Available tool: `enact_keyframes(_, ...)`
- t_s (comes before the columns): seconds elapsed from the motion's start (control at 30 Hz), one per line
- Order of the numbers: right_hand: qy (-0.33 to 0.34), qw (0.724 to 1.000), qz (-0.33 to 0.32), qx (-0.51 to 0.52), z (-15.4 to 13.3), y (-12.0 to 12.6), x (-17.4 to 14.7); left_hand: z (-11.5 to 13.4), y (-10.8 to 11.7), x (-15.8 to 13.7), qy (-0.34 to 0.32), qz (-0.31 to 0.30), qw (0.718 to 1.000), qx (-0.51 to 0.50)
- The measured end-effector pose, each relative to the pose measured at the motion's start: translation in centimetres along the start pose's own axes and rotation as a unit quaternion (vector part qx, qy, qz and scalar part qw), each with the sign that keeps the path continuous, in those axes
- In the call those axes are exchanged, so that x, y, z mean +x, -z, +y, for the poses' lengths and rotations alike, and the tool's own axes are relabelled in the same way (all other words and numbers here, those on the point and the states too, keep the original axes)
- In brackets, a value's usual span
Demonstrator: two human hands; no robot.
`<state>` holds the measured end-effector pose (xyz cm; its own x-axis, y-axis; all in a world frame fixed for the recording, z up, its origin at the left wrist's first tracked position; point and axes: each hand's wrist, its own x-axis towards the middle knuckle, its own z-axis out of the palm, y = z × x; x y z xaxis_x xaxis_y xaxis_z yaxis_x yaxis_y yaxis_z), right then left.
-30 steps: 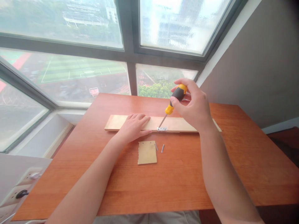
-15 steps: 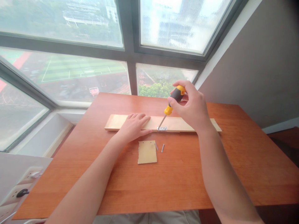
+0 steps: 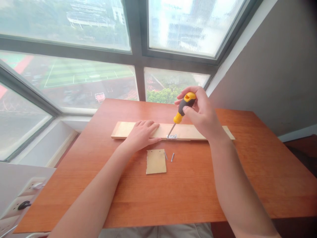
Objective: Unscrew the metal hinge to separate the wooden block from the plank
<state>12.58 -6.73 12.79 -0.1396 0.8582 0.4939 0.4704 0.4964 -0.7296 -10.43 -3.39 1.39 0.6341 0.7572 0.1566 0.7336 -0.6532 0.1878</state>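
My right hand (image 3: 201, 112) is closed around the yellow and black handle of a screwdriver (image 3: 185, 105). The tool leans, and its shaft runs down to the left end of a small metal hinge (image 3: 172, 136). That hinge lies at the front edge of a long pale wooden board (image 3: 188, 131). Flat on the board, left of the hinge, rests my left hand (image 3: 142, 135), fingers extended and thumb along the front edge. A tan square of cardboard (image 3: 156, 162) lies in front, with one screw (image 3: 165, 155) at its right edge and another screw (image 3: 172, 157) beside it.
The board lies across a reddish-brown wooden table (image 3: 188, 188). Large windows (image 3: 94, 76) rise behind the table, and a grey wall (image 3: 274, 72) slopes along the right. Wall sockets (image 3: 24, 201) with plugs are at the lower left.
My right hand has turned the screwdriver handle and shifted its grip, with the fingers further over to the left. The tip stays at the hinge. The left hand and board have not moved.
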Motion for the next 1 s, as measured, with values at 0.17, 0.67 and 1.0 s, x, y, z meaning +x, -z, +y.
enact_keyframes(0.17, 0.019, 0.990, 0.069, -0.122, 0.07, -0.53, 0.07, 0.13, 0.17, -0.02, 0.001, -0.005, 1.000, 0.001)
enact_keyframes(0.67, 0.052, 0.995, 0.048, -0.067, -0.22, -0.14, 0.12, -0.17, -0.40, 0.00, -0.003, 0.009, 1.000, 0.001)
enact_keyframes(1.0, 0.072, 0.985, 0.086, -0.128, -0.86, -0.32, 0.05, -0.12, -0.32, 0.00, -0.005, 0.007, 1.000, 0.014)
